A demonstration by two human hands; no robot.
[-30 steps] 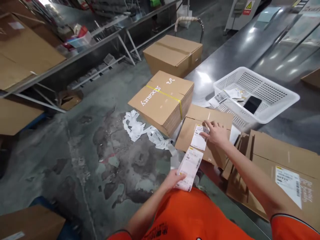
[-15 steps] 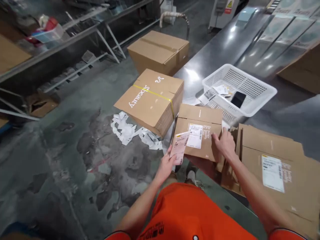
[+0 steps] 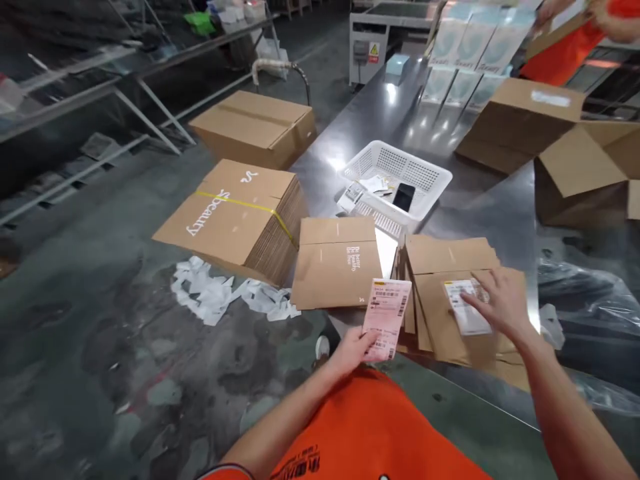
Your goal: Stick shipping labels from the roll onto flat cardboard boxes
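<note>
My left hand (image 3: pixel 356 350) grips a stack of pink-tinted printed labels (image 3: pixel 387 313) in front of my orange shirt. A flat folded carton (image 3: pixel 333 267) with white print and no label showing lies at the table's near edge. To its right, more flat cartons (image 3: pixel 435 257) lie in a leaning pile, the top one bearing a white shipping label (image 3: pixel 467 310). My right hand (image 3: pixel 500 303) is over that label, fingers apart and holding nothing; whether the fingertips touch it I cannot tell.
A white basket (image 3: pixel 435 175) holds a black phone (image 3: pixel 403 197) and papers. Strapped cartons (image 3: pixel 225 207) and a big box (image 3: pixel 255 127) stand left. Paper scraps (image 3: pixel 203 290) lie on the floor. Open boxes (image 3: pixel 583 160) and a person in orange (image 3: pixel 565 53) are at the right.
The view has turned right. My right hand has left the middle carton and moved over the label on the right pile. The middle carton's earlier label is gone from its face.
</note>
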